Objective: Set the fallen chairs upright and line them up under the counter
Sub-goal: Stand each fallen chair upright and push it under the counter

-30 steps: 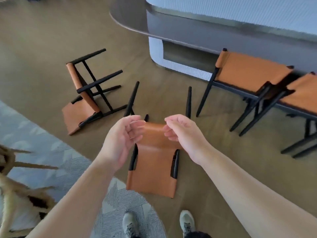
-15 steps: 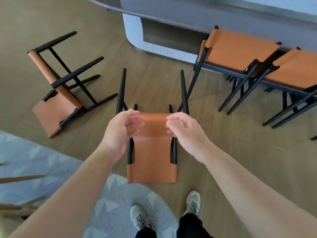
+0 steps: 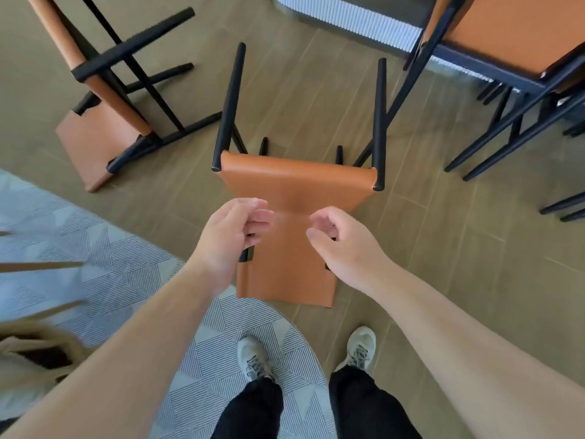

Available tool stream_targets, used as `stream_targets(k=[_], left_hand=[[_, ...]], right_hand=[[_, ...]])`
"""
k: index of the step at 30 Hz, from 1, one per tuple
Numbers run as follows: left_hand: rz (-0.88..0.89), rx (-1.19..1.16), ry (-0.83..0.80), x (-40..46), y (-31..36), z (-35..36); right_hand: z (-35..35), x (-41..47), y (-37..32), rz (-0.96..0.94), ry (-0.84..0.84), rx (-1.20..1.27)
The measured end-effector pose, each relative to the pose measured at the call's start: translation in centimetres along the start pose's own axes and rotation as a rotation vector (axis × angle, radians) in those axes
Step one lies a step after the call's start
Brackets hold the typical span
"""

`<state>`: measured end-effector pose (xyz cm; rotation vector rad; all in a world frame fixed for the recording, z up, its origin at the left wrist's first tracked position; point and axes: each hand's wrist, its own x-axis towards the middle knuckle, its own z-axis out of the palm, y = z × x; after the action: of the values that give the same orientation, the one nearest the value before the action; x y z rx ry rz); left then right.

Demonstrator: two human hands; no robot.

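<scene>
An orange leather chair with a black frame lies on its back on the wood floor straight in front of me, legs pointing away. My left hand and right hand hover over its backrest with fingers loosely curled, holding nothing; whether they touch the leather I cannot tell. A second fallen chair lies on its side at the upper left. An upright chair stands at the upper right, against the ribbed white counter base.
A grey patterned rug covers the floor at the left and under my left shoe. A pale wooden piece of furniture juts in at the lower left. More black chair legs show at the right edge.
I have stepped closer and my view has tipped down. Both hands have dropped from the seat's front edge toward the backrest and spread slightly apart.
</scene>
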<state>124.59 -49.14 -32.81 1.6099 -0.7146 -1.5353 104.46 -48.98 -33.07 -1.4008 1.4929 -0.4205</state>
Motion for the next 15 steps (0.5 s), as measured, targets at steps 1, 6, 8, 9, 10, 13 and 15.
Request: stream_targets(k=[1, 6, 8, 9, 10, 13, 15], left_hand=[[-0.006, 0.012, 0.011, 1.0, -1.3, 0.3], [-0.028, 0.109, 0.031, 7.1, -10.1, 1.3], [-0.005, 0.160, 0.017, 9.8, -14.5, 1.4], [0.008, 0.197, 0.011, 11.1, -16.9, 1.3], [0.019, 0.232, 0.005, 12.4, -19.4, 1.2], [0.039, 0.341, -0.024, 16.4, -27.2, 0.4], [0.047, 0.451, -0.028, 19.2, -32.6, -0.5]], right_hand=[[0.7, 1.0, 1.4, -0.009, -0.005, -0.022], [4.8, 5.9, 10.6, -0.057, -0.036, -0.145], [7.0, 7.9, 15.0, -0.091, -0.030, -0.226], [8.1, 8.9, 17.3, -0.111, -0.033, -0.270], [9.3, 9.9, 19.6, -0.127, -0.043, -0.310], [13.0, 13.0, 26.5, -0.154, -0.092, -0.413], [15.6, 15.0, 31.1, -0.146, -0.130, -0.478]])
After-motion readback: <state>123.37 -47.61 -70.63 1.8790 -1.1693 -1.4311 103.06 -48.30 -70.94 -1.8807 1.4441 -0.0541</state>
